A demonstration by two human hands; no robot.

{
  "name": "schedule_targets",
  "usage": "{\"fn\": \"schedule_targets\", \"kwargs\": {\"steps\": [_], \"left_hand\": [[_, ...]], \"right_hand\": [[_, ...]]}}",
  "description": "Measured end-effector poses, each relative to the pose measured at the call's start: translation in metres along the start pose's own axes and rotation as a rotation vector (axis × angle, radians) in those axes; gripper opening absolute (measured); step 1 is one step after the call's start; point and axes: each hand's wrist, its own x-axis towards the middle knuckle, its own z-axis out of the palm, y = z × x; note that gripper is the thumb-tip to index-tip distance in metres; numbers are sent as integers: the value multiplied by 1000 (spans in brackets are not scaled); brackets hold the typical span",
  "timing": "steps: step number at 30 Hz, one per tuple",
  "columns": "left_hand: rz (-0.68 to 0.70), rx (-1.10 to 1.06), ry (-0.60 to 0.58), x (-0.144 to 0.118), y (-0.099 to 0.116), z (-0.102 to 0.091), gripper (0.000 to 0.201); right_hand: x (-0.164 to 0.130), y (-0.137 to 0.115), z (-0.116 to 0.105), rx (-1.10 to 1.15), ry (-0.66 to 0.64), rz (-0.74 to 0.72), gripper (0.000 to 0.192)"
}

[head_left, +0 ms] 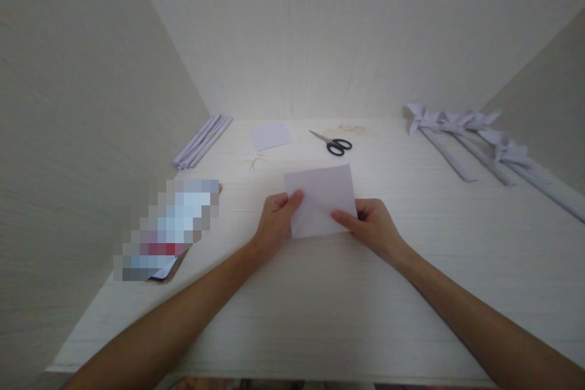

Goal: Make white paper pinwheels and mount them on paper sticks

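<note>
1. The sheet of white paper (322, 198) lies near the middle of the pale table (411, 292), slightly toward the near edge, tilted a little so its far right corner points away.
2. By the look of it, it is light, thin and limp — it would bend or crease under slight pressure and could slide on the smooth top, so edges and corners seem the best places to take hold.
3. The left hand (274, 225) pinches the sheet's left edge, thumb on top and the other fingers curled at or under the edge — a narrow grip closed on the paper.
4. The right hand (372, 225) holds the near right corner, forefinger laid flat along the near edge; its thumb is hidden, so the pinch is judged, not plainly seen.
5. Both forearms reach in from the near corners and converge on the sheet, wrists low over the table.
6. Farther off lie black-handled scissors (333, 144), a smaller paper square (269, 135), rolled paper tubes (203, 141) at far left, and knotted paper strips (479, 140) at far right.
7. A blurred flat object (167, 228) rests at near left.
</note>
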Motion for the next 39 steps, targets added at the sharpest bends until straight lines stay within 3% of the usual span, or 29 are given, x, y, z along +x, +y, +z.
{"fn": "schedule_targets", "kwargs": {"steps": [7, 15, 19, 23, 28, 30, 35, 39], "left_hand": [[-36, -5, -25, 2, -1, -2, 30], [-21, 343, -116, -2, -3, -2, 30], [33, 201, -218, -2, -1, 0, 33], [-15, 91, -282, 2, 2, -7, 44], [-82, 85, -563, 2, 8, -13, 55], [-67, 141, -610, 1, 8, -11, 52], [-58, 248, -515, -1, 3, -4, 39], [44, 338, -439, -3, 1, 2, 32]], "right_hand": [[0, 5, 1, -24, -6, -33, 30], [3, 4, -2, 124, 99, 50, 24], [5, 8, -4, 284, 138, 127, 26], [7, 7, -7, 415, 157, 204, 27], [5, 3, -7, 418, 180, 214, 29], [5, 3, -7, 387, 157, 199, 31], [3, 3, -2, 257, 141, 137, 30], [-2, -1, 6, 110, 145, 101, 26]]}}
